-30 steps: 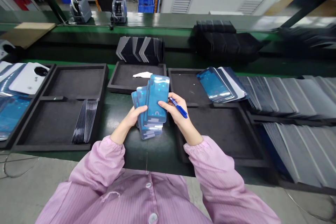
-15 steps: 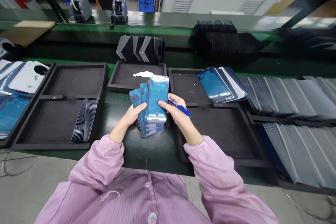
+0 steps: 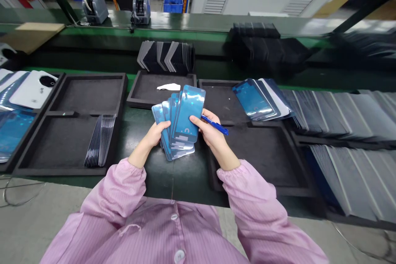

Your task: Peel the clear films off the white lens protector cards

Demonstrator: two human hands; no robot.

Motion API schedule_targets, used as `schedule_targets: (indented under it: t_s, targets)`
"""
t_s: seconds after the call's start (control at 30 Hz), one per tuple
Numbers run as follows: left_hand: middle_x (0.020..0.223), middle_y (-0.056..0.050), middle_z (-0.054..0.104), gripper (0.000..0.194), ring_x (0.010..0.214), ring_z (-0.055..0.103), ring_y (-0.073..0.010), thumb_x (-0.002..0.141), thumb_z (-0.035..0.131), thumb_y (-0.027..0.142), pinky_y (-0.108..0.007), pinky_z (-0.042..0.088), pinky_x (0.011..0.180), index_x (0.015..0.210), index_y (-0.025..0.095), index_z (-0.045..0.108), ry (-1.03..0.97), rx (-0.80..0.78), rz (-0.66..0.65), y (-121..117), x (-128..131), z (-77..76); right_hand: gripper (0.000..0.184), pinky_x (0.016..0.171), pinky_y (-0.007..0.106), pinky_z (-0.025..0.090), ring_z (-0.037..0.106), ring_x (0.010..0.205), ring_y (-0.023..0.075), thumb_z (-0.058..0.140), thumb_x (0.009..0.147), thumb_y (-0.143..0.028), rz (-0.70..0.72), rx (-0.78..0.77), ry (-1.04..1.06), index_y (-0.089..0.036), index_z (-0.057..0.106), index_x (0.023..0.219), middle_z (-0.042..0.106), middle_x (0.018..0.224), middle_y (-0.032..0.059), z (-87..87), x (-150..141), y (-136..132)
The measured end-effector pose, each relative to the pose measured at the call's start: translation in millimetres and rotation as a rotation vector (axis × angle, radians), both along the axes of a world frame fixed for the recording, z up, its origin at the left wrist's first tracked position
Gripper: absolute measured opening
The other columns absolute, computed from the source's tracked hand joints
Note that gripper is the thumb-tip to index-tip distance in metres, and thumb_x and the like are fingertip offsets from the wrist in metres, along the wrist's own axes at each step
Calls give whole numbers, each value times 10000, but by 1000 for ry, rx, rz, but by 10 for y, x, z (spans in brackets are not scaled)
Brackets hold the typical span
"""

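Observation:
Several phone back panels covered in blue film are fanned out between my hands, above the dark green bench [image 3: 133, 144]. My left hand [image 3: 157, 132] is closed on the left edge of the fanned panels [image 3: 167, 144], thumb on top. My right hand [image 3: 212, 130] pinches the right edge of the front phone panel [image 3: 192, 105], its thumb lying on the blue face. A blue pen [image 3: 215, 125] is also held in my right hand, sticking out to the right. The backs of the panels are hidden.
Dark foam trays [image 3: 89, 95] lie at left, one with a row of upright panels [image 3: 101, 140]. Another tray [image 3: 145, 88] ahead holds a white scrap [image 3: 168, 87]. On the right, blue-filmed panels [image 3: 252, 98] lean across a tray, beside rows of grey panels [image 3: 355, 181]. Tape dispensers [image 3: 141, 9] stand behind.
The front panel has shifted slightly right and tilted clockwise, spreading the fan. My right hand with the pen has moved a little to the right. My left hand has barely moved.

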State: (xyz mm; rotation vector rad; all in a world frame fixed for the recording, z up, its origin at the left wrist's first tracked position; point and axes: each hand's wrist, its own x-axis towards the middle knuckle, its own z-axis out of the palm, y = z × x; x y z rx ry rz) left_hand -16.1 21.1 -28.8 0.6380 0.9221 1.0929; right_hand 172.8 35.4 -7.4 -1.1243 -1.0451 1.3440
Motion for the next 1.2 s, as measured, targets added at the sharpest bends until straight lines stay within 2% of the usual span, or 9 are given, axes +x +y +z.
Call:
schedule_targets:
  t_s: [0.13, 0.27, 0.4, 0.5, 0.73, 0.97, 1.1, 1.13, 1.2]
  targets:
    - [930, -94, 804, 532, 958, 751, -338, 555, 898, 463, -448, 593, 912, 952, 150, 734, 26, 44, 15, -7, 25, 23, 414, 450, 230, 408, 561, 531, 116, 906, 573, -464, -16, 31, 43, -207, 675, 800, 686, 690, -22, -10, -8, 5]
    - [975, -98, 803, 646, 989, 744, -332, 535, 893, 610, -445, 578, 943, 975, 165, 739, 59, 62, 10, -3, 28, 10, 416, 614, 274, 534, 629, 627, 141, 929, 549, -436, -60, 72, 107, -209, 665, 777, 710, 735, -17, -60, -15, 25]
    - [962, -120, 802, 708, 978, 744, -352, 503, 871, 686, -457, 579, 923, 958, 157, 751, 90, 59, -41, 1, 43, -5, 419, 665, 292, 549, 633, 647, 151, 923, 548, -449, -177, 106, 128, -216, 640, 752, 705, 733, -15, -107, -5, 62]
    - [946, -127, 801, 749, 981, 741, -362, 494, 852, 718, -466, 571, 930, 971, 146, 764, 102, 59, -79, -6, 54, 8, 424, 653, 290, 546, 628, 643, 152, 921, 550, -451, -187, 106, 131, -219, 637, 765, 701, 739, -14, -126, -13, 73]
    - [999, -114, 797, 654, 1030, 722, -338, 489, 920, 565, -420, 544, 951, 975, 152, 776, 111, 62, -98, -24, 50, 47, 423, 616, 295, 525, 613, 634, 167, 899, 603, -472, -33, 146, -39, -215, 596, 749, 644, 691, -20, -162, -77, -1]
    - [905, -98, 793, 551, 870, 735, -288, 495, 914, 452, -403, 558, 859, 917, 138, 751, 106, 14, -35, -33, 107, 56, 442, 635, 295, 503, 554, 642, 155, 827, 696, -522, -68, 307, -338, -199, 681, 961, 623, 734, -8, -144, -36, -2]
    - [775, -47, 766, 492, 785, 730, -254, 518, 888, 459, -374, 567, 801, 865, 154, 717, 92, 5, 85, -3, 70, 80, 470, 601, 279, 490, 591, 684, 162, 558, 898, -625, -221, 413, -271, -236, 669, 1138, 631, 802, 16, -80, 17, -7]
    - [752, -31, 757, 486, 759, 725, -239, 523, 882, 461, -362, 566, 786, 862, 161, 706, 89, 6, 130, 10, 48, 88, 482, 570, 273, 479, 592, 675, 161, 475, 936, -637, -224, 442, -205, -233, 694, 1079, 635, 805, 28, -53, 20, -32]
    - [733, -12, 746, 485, 726, 715, -217, 527, 873, 462, -341, 562, 762, 867, 168, 692, 82, 16, 221, 41, -1, 108, 555, 479, 263, 437, 570, 590, 149, 410, 957, -649, -86, 452, -86, -204, 727, 860, 634, 736, 46, 4, 2, -110]
